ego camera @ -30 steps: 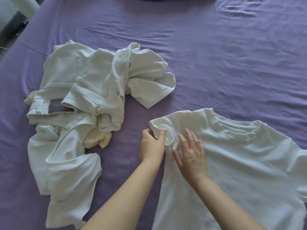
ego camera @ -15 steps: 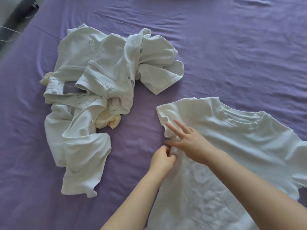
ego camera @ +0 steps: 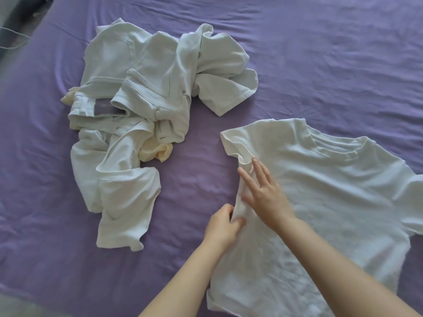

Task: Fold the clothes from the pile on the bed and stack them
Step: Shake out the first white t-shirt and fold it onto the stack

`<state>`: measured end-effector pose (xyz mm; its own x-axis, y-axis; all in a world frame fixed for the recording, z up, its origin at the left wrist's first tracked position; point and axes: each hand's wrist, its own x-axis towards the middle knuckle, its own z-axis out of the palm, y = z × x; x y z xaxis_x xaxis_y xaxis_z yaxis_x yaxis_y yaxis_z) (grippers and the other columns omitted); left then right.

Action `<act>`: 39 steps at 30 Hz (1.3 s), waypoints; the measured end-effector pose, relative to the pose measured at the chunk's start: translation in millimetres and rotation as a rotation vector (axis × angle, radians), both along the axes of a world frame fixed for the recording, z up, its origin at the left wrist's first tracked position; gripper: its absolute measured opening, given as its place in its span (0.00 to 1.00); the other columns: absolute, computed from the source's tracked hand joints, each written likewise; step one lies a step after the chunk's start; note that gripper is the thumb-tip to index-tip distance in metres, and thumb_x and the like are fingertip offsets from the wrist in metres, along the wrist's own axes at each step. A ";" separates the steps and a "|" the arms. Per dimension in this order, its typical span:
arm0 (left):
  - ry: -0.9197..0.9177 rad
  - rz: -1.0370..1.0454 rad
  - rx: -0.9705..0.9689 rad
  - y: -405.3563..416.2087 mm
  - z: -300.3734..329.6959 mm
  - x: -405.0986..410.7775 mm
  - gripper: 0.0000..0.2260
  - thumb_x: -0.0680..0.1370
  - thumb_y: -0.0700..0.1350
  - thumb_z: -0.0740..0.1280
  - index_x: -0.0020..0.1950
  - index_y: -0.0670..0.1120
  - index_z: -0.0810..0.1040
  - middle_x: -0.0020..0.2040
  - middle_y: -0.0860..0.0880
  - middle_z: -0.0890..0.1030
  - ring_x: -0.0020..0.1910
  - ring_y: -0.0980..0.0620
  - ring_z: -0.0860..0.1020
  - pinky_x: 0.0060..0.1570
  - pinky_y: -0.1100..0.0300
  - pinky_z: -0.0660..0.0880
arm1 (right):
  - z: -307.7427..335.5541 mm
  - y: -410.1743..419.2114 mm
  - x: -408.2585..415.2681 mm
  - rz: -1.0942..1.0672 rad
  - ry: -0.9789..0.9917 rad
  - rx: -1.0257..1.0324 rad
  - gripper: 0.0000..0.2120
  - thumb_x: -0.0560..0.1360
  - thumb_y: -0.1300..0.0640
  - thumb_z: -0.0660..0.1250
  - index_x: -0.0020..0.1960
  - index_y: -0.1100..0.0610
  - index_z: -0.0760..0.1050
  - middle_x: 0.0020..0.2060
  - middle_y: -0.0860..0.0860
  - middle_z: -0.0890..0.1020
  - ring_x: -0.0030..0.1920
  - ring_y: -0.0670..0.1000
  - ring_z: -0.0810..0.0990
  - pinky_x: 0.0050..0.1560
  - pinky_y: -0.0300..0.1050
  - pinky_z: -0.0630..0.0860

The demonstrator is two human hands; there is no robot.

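Only one label can be made out: a greyish patch (ego camera: pixel 109 109) sewn at the waistband of the pale jeans (ego camera: pixel 146 74) in the pile, and whatever is printed on it is too blurred to be read. A white T-shirt (ego camera: pixel 320 191) is spread flat on the near right part of the bed, its ribbed collar turned to the far right and its near body finely creased. Its left edge, below the short sleeve (ego camera: pixel 238 143), is bunched into a ridge that is pinched by the left hand (ego camera: pixel 223 225), whose fingers are curled round the cloth. The right hand (ego camera: pixel 266 193) is laid on the shirt just beside that ridge, its fingers straight and spread wide, the fingertips reaching toward the sleeve. The pile (ego camera: pixel 142 124) of unfolded clothes is heaped to the left, apart from the shirt: white and pale garments tangled together, with a cream-yellow piece (ego camera: pixel 158 152) showing at the middle. The bed (ego camera: pixel 332 53) is covered by a wrinkled purple sheet. A strip of dim floor (ego camera: pixel 13 26) and thin cables are seen at the far left corner.
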<state>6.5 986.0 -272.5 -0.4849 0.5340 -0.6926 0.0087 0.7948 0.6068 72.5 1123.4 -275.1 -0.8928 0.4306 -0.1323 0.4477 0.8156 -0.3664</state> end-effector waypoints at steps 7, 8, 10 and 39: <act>0.084 0.100 -0.130 -22.4 -2.7 15.7 0.17 0.74 0.62 0.64 0.36 0.51 0.69 0.32 0.56 0.73 0.38 0.51 0.74 0.36 0.58 0.67 | -8.5 -71.0 51.4 -0.212 -0.054 0.009 0.21 0.71 0.49 0.69 0.60 0.59 0.78 0.61 0.63 0.77 0.61 0.64 0.76 0.57 0.65 0.71; 0.012 0.107 -0.091 -25.8 -3.5 16.0 0.14 0.75 0.60 0.65 0.38 0.51 0.72 0.33 0.56 0.74 0.39 0.51 0.74 0.40 0.57 0.69 | -9.7 -77.4 52.7 -0.219 -0.055 0.015 0.21 0.69 0.51 0.72 0.59 0.58 0.79 0.61 0.63 0.77 0.61 0.64 0.76 0.58 0.65 0.71; -0.151 0.083 -0.032 -37.1 -2.2 15.1 0.09 0.75 0.54 0.68 0.44 0.49 0.75 0.36 0.56 0.77 0.38 0.55 0.75 0.43 0.59 0.72 | -12.2 -88.0 54.7 -0.248 -0.062 -0.010 0.23 0.69 0.54 0.75 0.62 0.57 0.77 0.65 0.62 0.73 0.66 0.63 0.72 0.64 0.63 0.65; -0.254 0.134 0.160 -175.5 58.7 93.5 0.17 0.73 0.38 0.72 0.57 0.56 0.78 0.56 0.52 0.79 0.51 0.56 0.79 0.52 0.68 0.75 | 22.8 -210.0 184.0 -0.354 0.135 -0.422 0.05 0.77 0.56 0.65 0.49 0.54 0.79 0.41 0.51 0.81 0.43 0.55 0.79 0.42 0.51 0.74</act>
<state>99.9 810.5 -213.8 -0.3806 0.5885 -0.7133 -0.2576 0.6734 0.6930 256.6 913.4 -252.2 -0.7247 0.6409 -0.2531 0.5939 0.3946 -0.7011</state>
